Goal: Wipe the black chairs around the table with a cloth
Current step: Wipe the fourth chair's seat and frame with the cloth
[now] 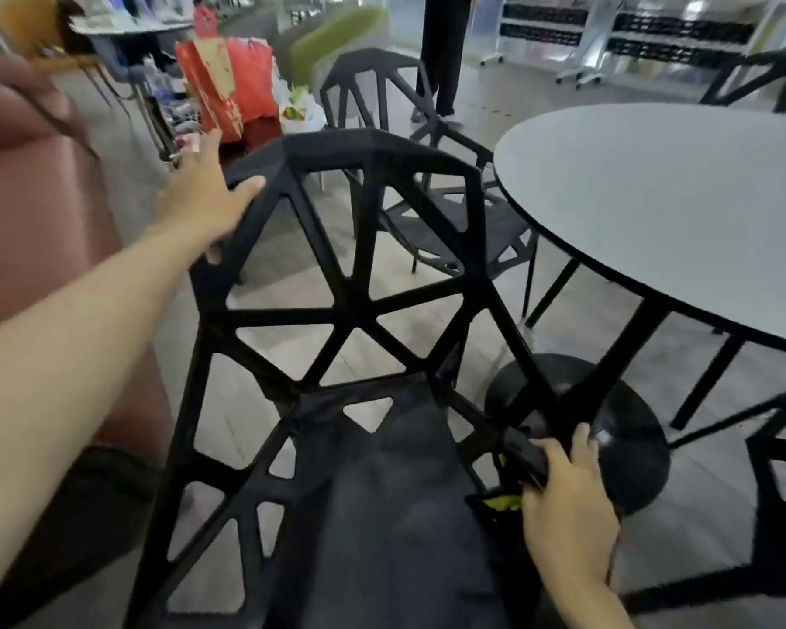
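- The nearest black chair (355,306) stands right in front of the person, its open lattice back facing them, just beside the round counter (681,211).
- The left hand (205,192) rests on the upper left corner of the backrest, fingers fairly straight and the thumb lying along the top rail; I judge it is there to steady the chair rather than to clean.
- The right hand (563,497) is low at the chair's right edge, its grip curled round a dark cloth (525,465) with a yellow-green side showing, pressed against the frame bar there.
- That placement suggests the right side rail is the part being wiped at this moment.
- A dark garment (395,506) lies over the seat, hiding most of it, so I cannot tell the seat's condition.
- A second black chair (432,183) sits beyond, tucked near the counter's far-left edge, and parts of others show at the right and far right.
- A pink sofa (42,211) sits to the left, red bags (232,84) behind on the floor.
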The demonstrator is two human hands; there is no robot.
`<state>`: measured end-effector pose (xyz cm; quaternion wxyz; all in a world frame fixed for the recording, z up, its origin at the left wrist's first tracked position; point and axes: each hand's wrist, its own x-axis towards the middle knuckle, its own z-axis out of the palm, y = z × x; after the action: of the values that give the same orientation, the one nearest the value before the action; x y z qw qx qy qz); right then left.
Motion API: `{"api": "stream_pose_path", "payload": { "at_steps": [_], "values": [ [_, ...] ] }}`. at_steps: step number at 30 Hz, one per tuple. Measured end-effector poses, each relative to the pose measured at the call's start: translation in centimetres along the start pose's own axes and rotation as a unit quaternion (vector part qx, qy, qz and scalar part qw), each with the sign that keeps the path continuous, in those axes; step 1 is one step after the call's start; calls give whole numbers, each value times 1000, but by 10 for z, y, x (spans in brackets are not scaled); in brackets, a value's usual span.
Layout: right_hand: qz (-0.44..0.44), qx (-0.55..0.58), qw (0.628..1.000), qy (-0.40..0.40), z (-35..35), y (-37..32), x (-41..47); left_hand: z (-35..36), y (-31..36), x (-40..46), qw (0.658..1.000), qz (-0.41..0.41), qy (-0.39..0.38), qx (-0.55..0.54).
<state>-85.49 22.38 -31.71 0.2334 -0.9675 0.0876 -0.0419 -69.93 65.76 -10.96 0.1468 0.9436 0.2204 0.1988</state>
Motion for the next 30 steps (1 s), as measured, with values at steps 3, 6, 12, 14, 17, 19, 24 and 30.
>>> {"api": "stream_pose_path", "payload": {
  "at_steps": [3,6,12,14,17,19,24,30],
  "values": [
    [-6,26,999,-22,-5,-18,27,-8,-18,29,998,-23,-59,26],
    [-9,39,997,-63,-10,-51,59,-19,-57,47,989,-87,-90,-77],
    [-73,80,973,-202,-21,-111,104,-51,-124,40,972,-220,-61,-58],
    [-69,96,972,-205,-34,-128,97,-50,-173,42,958,-278,-58,-39],
    [-59,125,967,-214,-59,-147,74,-41,-258,54,945,-320,-44,-45],
    [-64,128,962,-234,-76,-156,62,-60,-237,37,934,-354,-33,-27],
    [-55,121,947,-291,-123,-174,33,-90,-140,-8,914,-402,-59,17],
    [-29,130,948,-289,-186,-179,8,-109,-98,-65,879,-464,-98,-47]
  ]
}}
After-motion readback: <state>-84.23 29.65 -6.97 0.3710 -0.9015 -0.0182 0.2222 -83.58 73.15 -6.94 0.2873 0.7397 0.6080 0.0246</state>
